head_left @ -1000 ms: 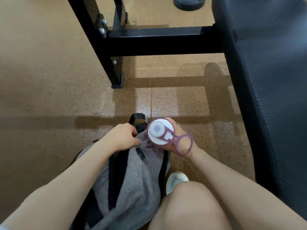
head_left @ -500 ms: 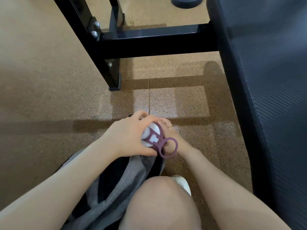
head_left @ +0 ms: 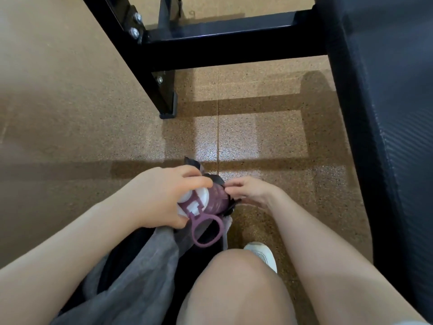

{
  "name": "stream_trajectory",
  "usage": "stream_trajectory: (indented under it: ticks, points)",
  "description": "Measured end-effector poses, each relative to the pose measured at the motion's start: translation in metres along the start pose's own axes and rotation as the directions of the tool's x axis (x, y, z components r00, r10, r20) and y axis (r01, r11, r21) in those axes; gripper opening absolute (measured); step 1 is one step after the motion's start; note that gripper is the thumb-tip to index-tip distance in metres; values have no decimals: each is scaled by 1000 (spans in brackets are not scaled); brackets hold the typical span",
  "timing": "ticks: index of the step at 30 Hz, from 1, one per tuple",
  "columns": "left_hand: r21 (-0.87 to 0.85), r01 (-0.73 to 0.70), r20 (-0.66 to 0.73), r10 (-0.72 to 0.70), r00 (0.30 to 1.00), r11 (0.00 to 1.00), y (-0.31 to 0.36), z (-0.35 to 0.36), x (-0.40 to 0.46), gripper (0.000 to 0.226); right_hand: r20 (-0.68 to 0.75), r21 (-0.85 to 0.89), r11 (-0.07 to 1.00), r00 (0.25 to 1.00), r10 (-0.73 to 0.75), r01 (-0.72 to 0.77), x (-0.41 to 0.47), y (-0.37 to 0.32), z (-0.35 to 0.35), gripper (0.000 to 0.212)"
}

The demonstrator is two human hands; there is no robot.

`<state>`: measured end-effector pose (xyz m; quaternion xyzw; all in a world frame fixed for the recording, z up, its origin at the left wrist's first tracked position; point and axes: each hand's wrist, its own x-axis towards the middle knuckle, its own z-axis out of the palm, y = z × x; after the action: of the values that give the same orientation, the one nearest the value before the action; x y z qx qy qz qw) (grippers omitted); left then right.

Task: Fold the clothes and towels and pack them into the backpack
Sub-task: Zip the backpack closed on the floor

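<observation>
A purple bottle (head_left: 214,198) is gripped at its white cap by the left hand (head_left: 161,195); the right hand (head_left: 250,191) pinches the grey backpack's (head_left: 140,277) black pocket edge on the floor (head_left: 257,137).

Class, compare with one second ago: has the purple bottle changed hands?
Yes. The left hand now grips the purple bottle at its cap; the right hand has let go and sits beside the backpack.

Grey backpack (head_left: 140,277) slumped open on floor.
</observation>
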<state>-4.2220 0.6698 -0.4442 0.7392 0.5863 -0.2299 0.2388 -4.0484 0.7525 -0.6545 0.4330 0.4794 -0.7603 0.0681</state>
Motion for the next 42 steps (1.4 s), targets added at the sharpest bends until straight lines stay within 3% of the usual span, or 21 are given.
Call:
stream_trajectory:
  ticks: [4, 9, 15, 21, 24, 28, 34, 38, 42]
  points:
    - [15, 37, 110, -39, 993, 999, -1, 9, -17, 78, 2, -168, 986, 1000, 9, -8, -4, 4, 20, 33]
    - [-12, 72, 47, -71, 996, 997, -6, 21, -21, 78, -76, -55, 998, 997, -35, 31, 0, 12, 29, 18]
    - [-223, 107, -25, -115, 993, 969, -16, 28, -31, 75, 32, -6, 999, 998, -50, 50, -11, -1, 20, 17]
    - [-23, 94, 20, -93, 995, 995, 0, 36, -30, 73, 49, -216, 970, 993, -104, 112, 4, -8, 25, 29]
    - [-30, 131, -34, -132, 991, 991, -3, 36, -36, 74, 35, -318, 934, 986, -162, 164, 12, -9, 24, 35]
    - [-60, 52, -130, -60, 990, 997, -17, 42, -51, 74, 118, -330, 931, 986, -120, 153, 21, -6, 26, 29]
    - [-33, -20, -255, 11, 967, 999, -40, 47, -63, 71, 215, -172, 983, 976, -33, 71, 23, 4, 33, 29]
    - [-41, 8, -277, -19, 961, 999, -47, 56, -65, 75, 104, -239, 964, 990, -97, 120, 24, 5, 48, 21]
    - [-80, 54, -293, -75, 953, 995, -44, 63, -62, 79, 82, -71, 995, 994, -70, 76, 25, 5, 54, 19]
